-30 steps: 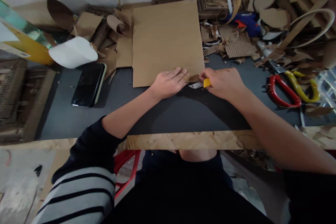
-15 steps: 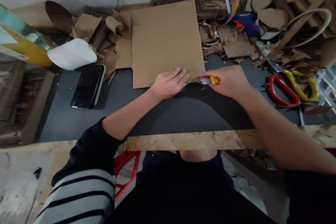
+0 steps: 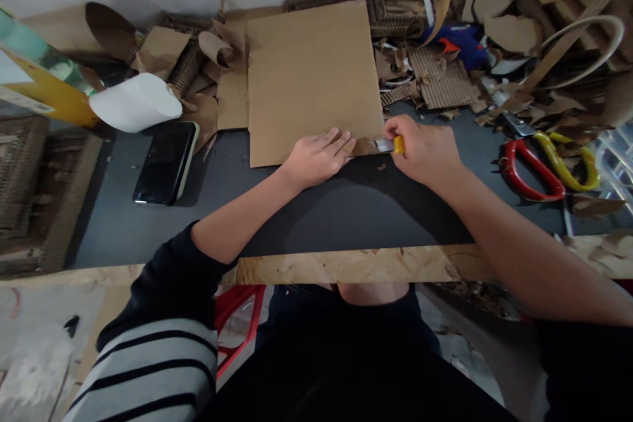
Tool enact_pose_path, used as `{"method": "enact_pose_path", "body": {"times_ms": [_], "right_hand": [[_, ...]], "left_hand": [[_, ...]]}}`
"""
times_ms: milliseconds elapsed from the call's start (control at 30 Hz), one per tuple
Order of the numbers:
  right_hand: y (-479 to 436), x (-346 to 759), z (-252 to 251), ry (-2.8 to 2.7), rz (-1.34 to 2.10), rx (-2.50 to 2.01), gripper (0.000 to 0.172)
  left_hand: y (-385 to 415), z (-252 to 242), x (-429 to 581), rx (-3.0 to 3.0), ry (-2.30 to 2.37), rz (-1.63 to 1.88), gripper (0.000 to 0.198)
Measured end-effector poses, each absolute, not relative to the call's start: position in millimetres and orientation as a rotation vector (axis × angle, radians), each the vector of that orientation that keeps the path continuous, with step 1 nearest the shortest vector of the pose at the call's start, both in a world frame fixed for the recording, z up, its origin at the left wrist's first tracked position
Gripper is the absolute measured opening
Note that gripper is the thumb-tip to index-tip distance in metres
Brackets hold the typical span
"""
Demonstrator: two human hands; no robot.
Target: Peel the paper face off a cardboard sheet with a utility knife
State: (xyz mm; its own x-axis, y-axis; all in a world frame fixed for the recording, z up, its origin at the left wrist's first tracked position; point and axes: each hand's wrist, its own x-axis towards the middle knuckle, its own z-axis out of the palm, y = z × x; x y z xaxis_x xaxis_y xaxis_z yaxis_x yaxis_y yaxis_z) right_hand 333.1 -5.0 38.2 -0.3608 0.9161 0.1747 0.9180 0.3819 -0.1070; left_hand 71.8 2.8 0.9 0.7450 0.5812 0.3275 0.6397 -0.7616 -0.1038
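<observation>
A flat square sheet of brown cardboard (image 3: 311,79) lies on the dark work surface. My left hand (image 3: 319,157) rests on its near edge, fingers stretched out and pressing it down. In my right hand (image 3: 425,148) is a yellow utility knife (image 3: 398,144), gripped with the fingers wrapped round its handle. The knife's metal blade end reaches the near right corner of the sheet, where the surface layer looks roughened. A small cardboard scrap (image 3: 382,167) lies just below that corner.
Red- and yellow-handled scissors (image 3: 534,171) lie to the right, below a blue glue gun (image 3: 462,43) and cardboard scraps. A phone (image 3: 165,163) and a white rounded object (image 3: 136,103) are at left. Woven cardboard trays (image 3: 410,3) stand behind. The table's wooden edge (image 3: 346,268) runs in front.
My right hand has shifted slightly left and turned, bringing the utility knife's blade farther over the cardboard's corner. My left hand and the sheet stay nearly where they were.
</observation>
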Motion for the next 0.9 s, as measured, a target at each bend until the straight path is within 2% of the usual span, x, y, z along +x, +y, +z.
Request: {"method": "enact_pose_path", "body": {"times_ms": [200,300,567,733,900], "right_hand": [[0,347,41,-2.329,-0.009,-1.655,0.042],[2,350,43,-2.364,-0.009,-1.654,0.037],[-2,348,69,-2.549,-0.094,-1.969,0.052],[-4,342,69,-2.508,-0.019,-2.0,0.045],[-12,332,78,-2.649,-0.132,-2.037,0.053]], "left_hand": [[4,0,70,-2.753,-0.96,-0.441,0.042],[5,0,71,-2.76,-0.982,-0.453,0.04],[3,-1,71,-2.708,-0.946,-0.443,0.041],[5,-6,69,-2.728,-0.937,-0.482,0.041],[5,-5,67,-2.691,-0.874,-0.47,0.039]]}}
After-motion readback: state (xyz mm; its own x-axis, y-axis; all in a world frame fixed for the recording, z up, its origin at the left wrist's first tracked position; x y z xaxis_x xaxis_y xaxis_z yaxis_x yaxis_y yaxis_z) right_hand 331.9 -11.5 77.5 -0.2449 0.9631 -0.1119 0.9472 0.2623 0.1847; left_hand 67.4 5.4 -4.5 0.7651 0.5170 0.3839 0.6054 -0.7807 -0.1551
